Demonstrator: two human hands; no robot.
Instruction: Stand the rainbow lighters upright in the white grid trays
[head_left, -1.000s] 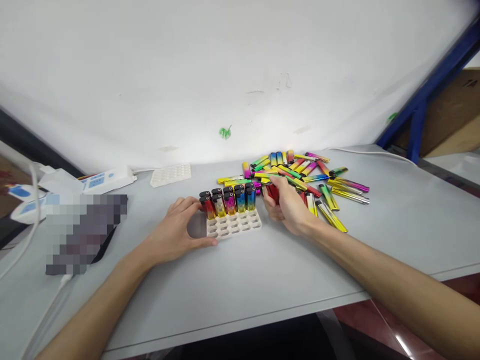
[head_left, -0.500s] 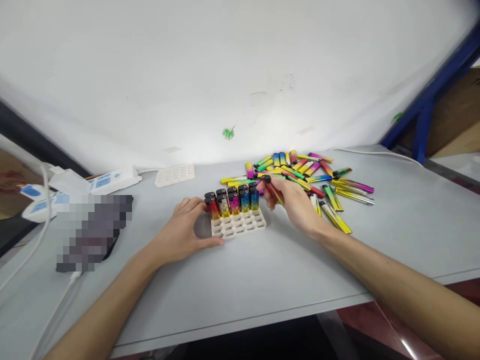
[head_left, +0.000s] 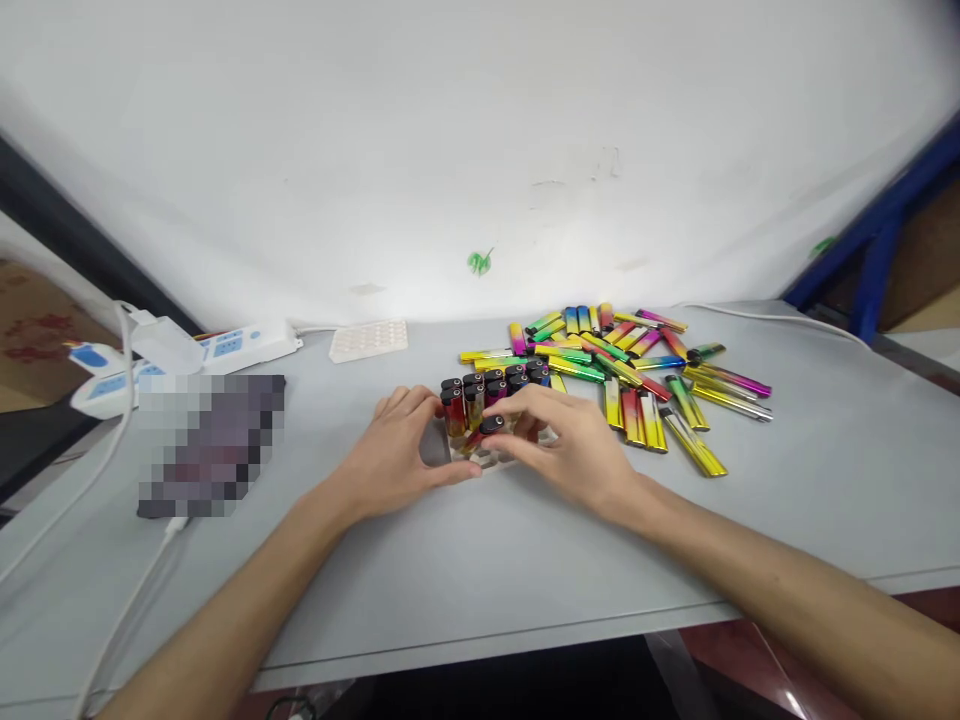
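Observation:
My left hand (head_left: 394,448) grips the left end of a white tray with holes (head_left: 491,461), its thumb along the front edge and its fingers at the back corner. Two rows of lighters (head_left: 454,408) with black tops stand upright in the tray's back holes. My right hand (head_left: 581,452) pinches one lighter (head_left: 492,424) between thumb and fingers. That lighter is tilted, black end up, over the front holes; whether its lower end sits in a hole I cannot tell. My right hand hides much of the tray's right side.
A loose pile of shiny coloured lighters (head_left: 632,398) lies to the right. Another white holed tray (head_left: 369,341) lies near the wall. At left are a power strip (head_left: 244,344), a pixelated dark device (head_left: 217,445) and a white cable (head_left: 135,600).
My right hand has brought the lighter left and down, from beside the standing rows to over the tray's front holes. My left hand keeps its hold on the tray. The view has shifted slightly.

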